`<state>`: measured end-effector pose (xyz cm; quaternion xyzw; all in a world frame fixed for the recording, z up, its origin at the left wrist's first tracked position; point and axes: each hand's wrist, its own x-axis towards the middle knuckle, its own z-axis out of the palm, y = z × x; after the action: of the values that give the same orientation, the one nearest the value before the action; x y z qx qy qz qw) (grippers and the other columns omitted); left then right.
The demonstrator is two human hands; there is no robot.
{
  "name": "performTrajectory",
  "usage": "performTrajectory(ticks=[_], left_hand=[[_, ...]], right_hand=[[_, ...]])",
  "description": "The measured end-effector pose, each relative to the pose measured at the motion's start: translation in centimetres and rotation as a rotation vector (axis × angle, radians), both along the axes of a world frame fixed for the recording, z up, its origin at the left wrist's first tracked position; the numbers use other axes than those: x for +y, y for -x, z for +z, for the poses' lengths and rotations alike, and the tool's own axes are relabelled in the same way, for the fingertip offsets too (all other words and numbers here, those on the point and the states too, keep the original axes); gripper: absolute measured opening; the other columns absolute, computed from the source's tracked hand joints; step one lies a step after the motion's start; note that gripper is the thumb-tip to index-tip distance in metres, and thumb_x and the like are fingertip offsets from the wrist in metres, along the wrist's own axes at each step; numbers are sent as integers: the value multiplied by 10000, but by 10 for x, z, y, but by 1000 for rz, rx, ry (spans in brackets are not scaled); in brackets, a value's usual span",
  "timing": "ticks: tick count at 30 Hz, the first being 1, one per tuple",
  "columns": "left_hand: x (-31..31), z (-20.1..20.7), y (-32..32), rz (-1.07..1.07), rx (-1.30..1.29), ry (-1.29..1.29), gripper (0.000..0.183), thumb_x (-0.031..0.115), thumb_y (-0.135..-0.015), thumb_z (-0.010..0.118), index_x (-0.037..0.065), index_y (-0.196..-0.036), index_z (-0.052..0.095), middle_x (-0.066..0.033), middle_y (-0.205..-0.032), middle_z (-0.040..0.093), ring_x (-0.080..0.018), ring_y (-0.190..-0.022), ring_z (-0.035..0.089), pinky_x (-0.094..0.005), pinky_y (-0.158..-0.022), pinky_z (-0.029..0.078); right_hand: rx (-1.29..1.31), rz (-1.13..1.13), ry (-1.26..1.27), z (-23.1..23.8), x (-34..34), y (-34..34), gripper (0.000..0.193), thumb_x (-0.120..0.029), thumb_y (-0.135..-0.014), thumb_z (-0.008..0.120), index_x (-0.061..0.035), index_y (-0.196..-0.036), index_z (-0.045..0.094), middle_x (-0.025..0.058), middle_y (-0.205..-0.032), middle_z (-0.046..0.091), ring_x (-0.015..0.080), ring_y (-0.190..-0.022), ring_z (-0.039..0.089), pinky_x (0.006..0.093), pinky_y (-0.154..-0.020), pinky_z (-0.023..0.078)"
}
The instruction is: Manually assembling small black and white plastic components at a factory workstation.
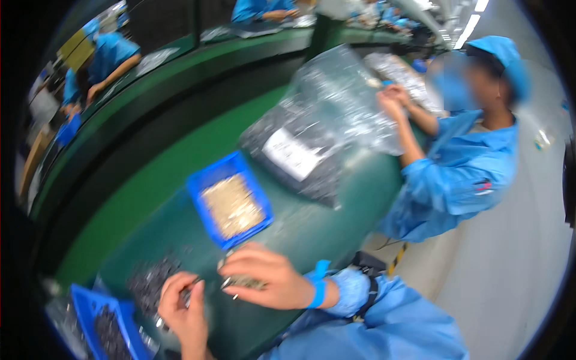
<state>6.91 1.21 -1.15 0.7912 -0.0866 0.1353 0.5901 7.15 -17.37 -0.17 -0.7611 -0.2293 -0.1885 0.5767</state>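
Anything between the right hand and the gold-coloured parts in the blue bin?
Only the blue bin's near wall stands between the right hand and the gold-coloured parts; nothing visible covers them from above.

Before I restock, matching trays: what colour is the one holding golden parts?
The tray is blue; the head view shows it best.

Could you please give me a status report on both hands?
Left hand: pinching small piece, by dark pile. Right hand: holding shiny parts. Blue bin just beyond right hand.

White label (292, 154), nothing legible anywhere
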Motion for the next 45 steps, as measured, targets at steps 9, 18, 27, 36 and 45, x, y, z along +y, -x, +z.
performTrajectory(ticks=[9,18,27,36,45], left_hand=[[-18,12,44,-319,633,1178,179,-13,-824,553,-37,-1000,581,-134,-941,623,-176,-881,590,-292,-768,475],[-20,12,55,-299,589,1089,275,-29,-824,545,-16,-1099,557,-156,-1031,602,-183,-973,571,-306,-852,457],[-18,8,58,-154,254,634,245,-62,-800,571,-44,-1043,591,-169,-1021,597,-193,-847,615,-261,-740,501],[-20,6,55,-83,336,667,264,-86,-780,581,-49,-1042,589,-150,-1016,593,-169,-851,610,-244,-739,499],[-19,9,55,-107,311,582,261,-94,-778,581,-51,-1036,591,-141,-1018,592,-145,-852,605,-221,-720,497]], right_hand=[[-309,182,-62,-5,11,7,373,-44,-647,721,-14,-991,581,119,-870,605,261,-718,571,348,-636,457],[66,303,-231,-8,10,14,360,-49,-673,723,14,-984,552,115,-827,622,246,-736,596,340,-672,488],[336,308,-493,-11,17,21,222,14,-755,635,32,-954,537,149,-1000,561,199,-840,581,329,-715,494],[561,421,-574,-7,18,21,55,60,-808,536,48,-860,528,138,-1006,511,165,-884,548,301,-756,501],[617,401,-545,-4,17,20,46,66,-792,559,34,-822,542,110,-977,511,134,-866,548,257,-750,475]])
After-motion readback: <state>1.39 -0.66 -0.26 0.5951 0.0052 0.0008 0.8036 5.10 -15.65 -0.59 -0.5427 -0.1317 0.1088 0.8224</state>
